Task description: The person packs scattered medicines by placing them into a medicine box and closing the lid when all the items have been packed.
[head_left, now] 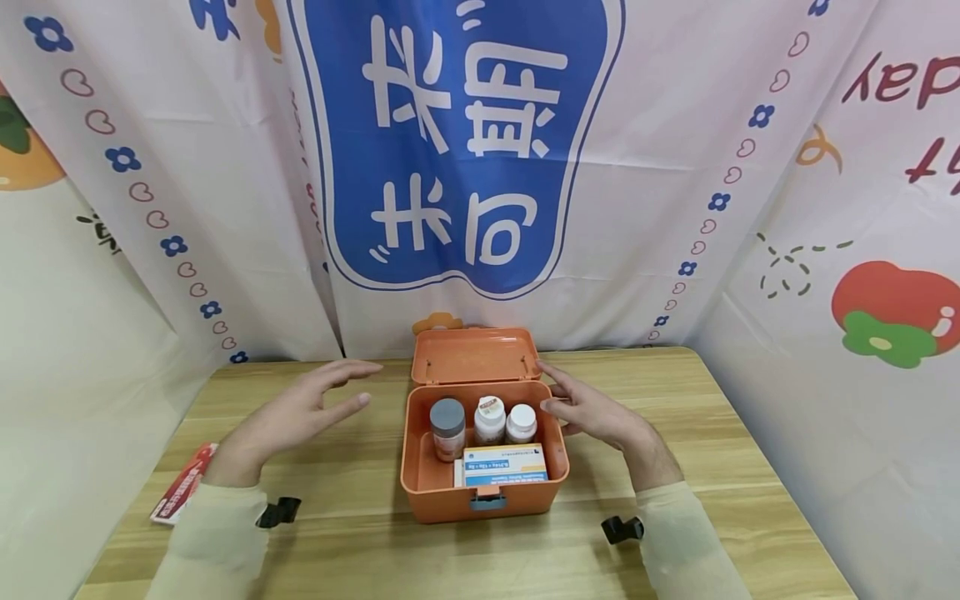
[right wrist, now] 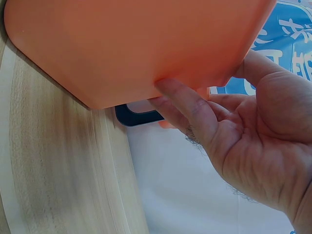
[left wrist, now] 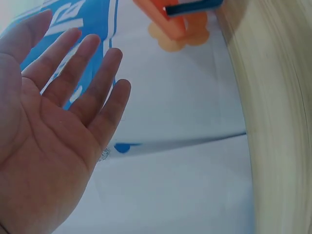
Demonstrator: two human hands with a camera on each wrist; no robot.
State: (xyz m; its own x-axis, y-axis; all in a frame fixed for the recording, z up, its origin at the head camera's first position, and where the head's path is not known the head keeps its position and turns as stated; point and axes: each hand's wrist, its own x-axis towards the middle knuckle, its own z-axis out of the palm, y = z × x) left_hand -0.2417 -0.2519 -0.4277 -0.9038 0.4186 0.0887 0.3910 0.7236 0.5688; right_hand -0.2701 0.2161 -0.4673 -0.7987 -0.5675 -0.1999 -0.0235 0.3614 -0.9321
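Note:
An orange medicine box [head_left: 427,504] stands on the table, its lid [head_left: 474,354] tipped back behind it. Inside are a grey-capped bottle [head_left: 448,429], two white bottles, one of them a pill bottle [head_left: 490,421] with a label on its cap, and a blue-and-white medicine carton [head_left: 504,465] at the front. My right hand [head_left: 596,412] is at the box's right side; in the right wrist view its fingers [right wrist: 187,100] touch the orange wall, with the thumb by the rim. To the left of the box, my left hand [head_left: 296,417] hovers with fingers spread, holding nothing.
A red-and-white packet [head_left: 186,483] lies on the wooden table [head_left: 360,533] at the left, partly behind my left forearm. Printed cloth [head_left: 637,208] hangs behind the table and along both sides. A blue latch [head_left: 489,502] is on the box front.

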